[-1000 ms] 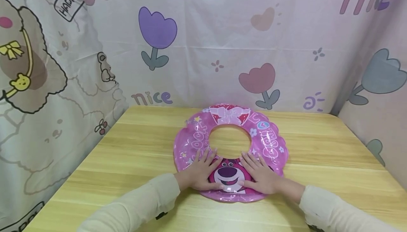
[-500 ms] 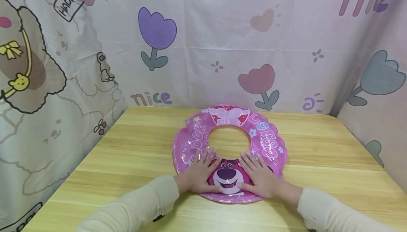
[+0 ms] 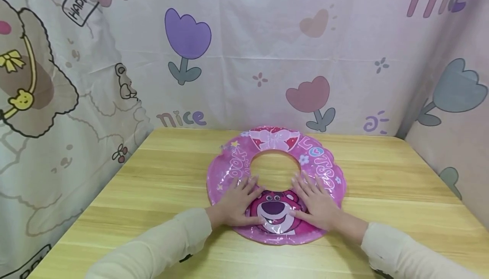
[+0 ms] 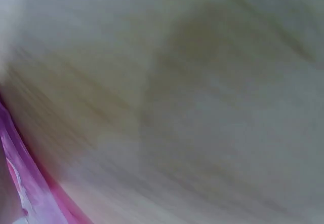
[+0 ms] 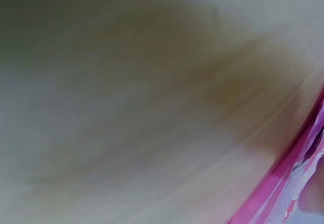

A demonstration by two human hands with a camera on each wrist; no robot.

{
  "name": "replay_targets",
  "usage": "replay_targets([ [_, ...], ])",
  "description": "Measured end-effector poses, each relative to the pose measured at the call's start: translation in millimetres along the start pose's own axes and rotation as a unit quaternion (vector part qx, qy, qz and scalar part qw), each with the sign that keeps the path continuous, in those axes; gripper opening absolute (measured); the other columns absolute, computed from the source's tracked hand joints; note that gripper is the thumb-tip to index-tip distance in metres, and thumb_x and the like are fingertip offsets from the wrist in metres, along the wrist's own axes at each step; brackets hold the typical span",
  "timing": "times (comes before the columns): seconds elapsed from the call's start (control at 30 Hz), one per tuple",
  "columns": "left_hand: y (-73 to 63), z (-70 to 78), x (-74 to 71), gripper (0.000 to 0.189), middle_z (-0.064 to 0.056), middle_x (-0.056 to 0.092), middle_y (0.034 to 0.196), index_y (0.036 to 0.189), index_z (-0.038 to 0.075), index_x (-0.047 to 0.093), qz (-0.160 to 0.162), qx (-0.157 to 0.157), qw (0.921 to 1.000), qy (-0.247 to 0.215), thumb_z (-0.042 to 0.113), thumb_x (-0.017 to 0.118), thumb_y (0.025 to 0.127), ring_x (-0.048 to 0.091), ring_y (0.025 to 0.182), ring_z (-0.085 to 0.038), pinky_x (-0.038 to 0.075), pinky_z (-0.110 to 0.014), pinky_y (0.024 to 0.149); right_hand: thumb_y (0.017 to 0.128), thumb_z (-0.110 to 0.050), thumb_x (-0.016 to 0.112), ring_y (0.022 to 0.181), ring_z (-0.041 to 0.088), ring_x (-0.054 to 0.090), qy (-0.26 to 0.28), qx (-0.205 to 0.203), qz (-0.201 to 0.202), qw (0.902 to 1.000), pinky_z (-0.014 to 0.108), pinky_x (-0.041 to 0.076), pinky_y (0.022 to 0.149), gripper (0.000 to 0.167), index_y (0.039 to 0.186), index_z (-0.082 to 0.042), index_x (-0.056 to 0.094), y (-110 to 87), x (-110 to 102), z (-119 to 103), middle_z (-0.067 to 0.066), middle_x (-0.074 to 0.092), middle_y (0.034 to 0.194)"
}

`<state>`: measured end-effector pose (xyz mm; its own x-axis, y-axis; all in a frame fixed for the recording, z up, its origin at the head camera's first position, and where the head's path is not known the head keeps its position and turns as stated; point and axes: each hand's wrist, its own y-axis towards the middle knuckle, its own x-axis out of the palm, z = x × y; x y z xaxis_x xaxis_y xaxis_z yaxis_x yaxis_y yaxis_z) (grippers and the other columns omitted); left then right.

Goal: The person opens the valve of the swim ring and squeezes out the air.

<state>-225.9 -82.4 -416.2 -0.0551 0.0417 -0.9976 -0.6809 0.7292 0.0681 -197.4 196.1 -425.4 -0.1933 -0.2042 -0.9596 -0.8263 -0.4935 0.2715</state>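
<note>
On the tabletop (image 3: 160, 190), both hands (image 3: 237, 202) (image 3: 318, 206) touch a ring (image 3: 275, 209), fingers (image 3: 255, 194) spread.

Soft, pale light fills the head view, fairly crisp from the wooden table (image 3: 172, 168) to the printed cloth (image 3: 252, 24). White glare flecks the glossy pink swim ring (image 3: 328, 175), sharpest around its 9 and 3 o'clock. A bright sheen washes the tabletop at the frame's 6 o'clock, while faint shadows gather beneath the left sleeve (image 3: 153, 245) and right sleeve (image 3: 405, 249). Grey shade deepens the cloth's corner between 2 and 3 o'clock. Both wrist views are dim and blurred, wood grain smeared, darkest near 1 o'clock on the left and 10 o'clock on the right.
</note>
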Motion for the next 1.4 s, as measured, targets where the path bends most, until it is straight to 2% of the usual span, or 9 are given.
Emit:
replay_targets([
  [0.13,-2.0,0.2,0.5,0.095,-0.020,0.010,0.155,0.149,0.017,0.021,-0.002,-0.009,1.0000,-0.004,0.074,0.045,0.077,0.007,0.141,-0.045,0.006,-0.071,0.105,0.082,-0.064,0.051,0.141,0.043,0.009,-0.013,0.032,-0.012,0.9994,0.061,0.005,0.112,0.093,0.145,-0.001,0.026,-1.7,2.6,1.1,0.020,0.018,0.154],
  [0.27,-3.1,0.6,2.0,0.097,-0.020,0.007,0.155,0.149,0.018,0.018,-0.013,-0.020,0.9996,-0.018,0.074,0.047,0.075,0.003,0.141,-0.046,0.002,-0.073,0.104,0.082,-0.064,0.051,0.141,0.044,0.009,-0.011,0.046,-0.025,0.9985,0.064,0.001,0.111,0.093,0.145,0.000,0.027,-1.1,4.1,0.2,0.020,0.019,0.153],
  [0.47,-1.4,-0.7,5.2,0.096,-0.022,0.007,0.155,0.150,0.019,0.017,-0.015,-0.013,0.9998,-0.006,0.073,0.046,0.076,0.004,0.140,-0.049,0.003,-0.074,0.103,0.084,-0.063,0.049,0.142,0.043,0.005,0.013,0.062,-0.067,0.9958,0.065,-0.002,0.110,0.092,0.145,0.001,0.022,0.5,1.4,-0.4,0.020,0.016,0.154],
  [0.7,0.8,0.0,1.9,0.094,-0.020,0.010,0.155,0.150,0.020,0.017,-0.042,-0.021,0.9989,0.006,0.074,0.045,0.077,0.006,0.140,-0.048,0.005,-0.072,0.104,0.087,-0.058,0.049,0.141,0.045,0.003,0.055,0.065,-0.088,0.9925,0.066,-0.005,0.109,0.089,0.145,0.003,0.021,2.5,0.2,2.6,0.022,0.011,0.154],
  [1.0,2.9,-2.1,0.4,0.092,-0.019,0.008,0.156,0.150,0.020,0.017,-0.063,-0.026,0.9972,-0.032,0.072,0.045,0.080,0.003,0.140,-0.048,0.001,-0.072,0.104,0.089,-0.056,0.047,0.141,0.045,0.000,0.090,0.077,-0.122,0.9854,0.066,-0.007,0.108,0.086,0.146,0.003,0.019,6.7,-6.7,3.4,0.023,0.011,0.153],
  [1.27,2.8,-2.6,0.9,0.089,-0.017,0.007,0.156,0.150,0.021,0.017,-0.069,-0.033,0.9961,-0.044,0.071,0.044,0.081,0.004,0.140,-0.047,0.003,-0.071,0.105,0.090,-0.056,0.045,0.141,0.045,-0.001,0.116,0.081,-0.144,0.9794,0.065,-0.009,0.109,0.085,0.146,0.002,0.019,8.0,-9.8,7.1,0.023,0.009,0.154],
  [1.4,0.9,-1.7,0.9,0.087,-0.017,0.004,0.156,0.150,0.020,0.015,-0.068,-0.035,0.9957,-0.053,0.071,0.039,0.084,0.001,0.141,-0.045,0.002,-0.070,0.106,0.095,-0.050,0.040,0.141,0.044,-0.002,0.145,0.091,-0.130,0.9766,0.063,-0.010,0.109,0.075,0.147,0.000,0.017,4.7,-9.8,7.4,0.021,0.009,0.154],
])
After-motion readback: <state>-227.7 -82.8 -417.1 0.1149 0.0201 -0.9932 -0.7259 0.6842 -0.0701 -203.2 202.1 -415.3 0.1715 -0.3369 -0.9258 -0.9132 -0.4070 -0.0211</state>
